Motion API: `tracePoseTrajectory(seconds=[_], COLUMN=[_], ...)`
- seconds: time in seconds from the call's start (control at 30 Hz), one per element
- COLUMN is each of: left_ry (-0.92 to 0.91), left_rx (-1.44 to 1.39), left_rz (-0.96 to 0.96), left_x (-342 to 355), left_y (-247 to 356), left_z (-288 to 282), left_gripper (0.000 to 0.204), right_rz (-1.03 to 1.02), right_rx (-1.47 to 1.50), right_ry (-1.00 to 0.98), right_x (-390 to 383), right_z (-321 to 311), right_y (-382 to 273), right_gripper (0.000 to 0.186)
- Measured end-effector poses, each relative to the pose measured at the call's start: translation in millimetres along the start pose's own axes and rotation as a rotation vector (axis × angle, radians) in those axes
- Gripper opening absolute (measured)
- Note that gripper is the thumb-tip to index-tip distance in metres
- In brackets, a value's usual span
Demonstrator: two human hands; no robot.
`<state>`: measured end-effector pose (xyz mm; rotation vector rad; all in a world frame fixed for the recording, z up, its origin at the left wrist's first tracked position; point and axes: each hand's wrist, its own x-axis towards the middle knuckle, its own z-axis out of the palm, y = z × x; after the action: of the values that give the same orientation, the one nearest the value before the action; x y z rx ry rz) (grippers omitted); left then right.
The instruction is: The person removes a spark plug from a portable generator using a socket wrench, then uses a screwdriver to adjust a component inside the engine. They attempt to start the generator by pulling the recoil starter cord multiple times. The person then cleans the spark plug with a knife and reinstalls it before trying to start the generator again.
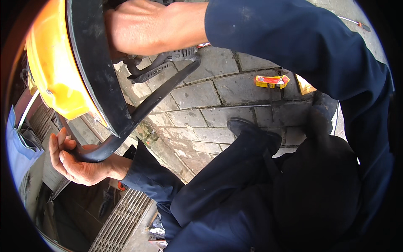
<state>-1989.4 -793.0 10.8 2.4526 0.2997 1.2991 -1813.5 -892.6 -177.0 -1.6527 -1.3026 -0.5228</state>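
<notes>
A thick black curved tube slants from upper right to lower left beneath a large yellow housing with a black side panel. At the tube's lower bend, my left hand cups it from below, palm up, with fingers loosely curled around it. My right hand reaches across the top, behind the edge of the black panel; its fingers are hidden there, so what they touch does not show. Just below the right wrist is a dark metal bracket with a row of holes.
On the grey paving lie a red and yellow package and a long metal rod. A screwdriver lies at the far right. My shoe stands below the rod. A slatted metal gate is at lower left, near a blue sheet-like thing.
</notes>
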Motion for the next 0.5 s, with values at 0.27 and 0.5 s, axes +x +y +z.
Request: tracePoseTrajectory(seconds=[0.27, 0.5], left_ry=[0.024, -0.020], left_rx=[-0.011, 0.000], left_rz=[-0.008, 0.024], left_x=[-0.4, 1.5], left_y=[-2.7, -6.8], left_z=[-2.5, -8.3], left_gripper=[0.042, 0.042], right_rz=[-0.094, -0.149], right_rx=[-0.038, 0.032], right_ry=[0.078, 0.010], right_x=[-10.0, 5.1], right_z=[-3.0, -5.7], right_y=[7.5, 16.6], right_gripper=[0.029, 0.014])
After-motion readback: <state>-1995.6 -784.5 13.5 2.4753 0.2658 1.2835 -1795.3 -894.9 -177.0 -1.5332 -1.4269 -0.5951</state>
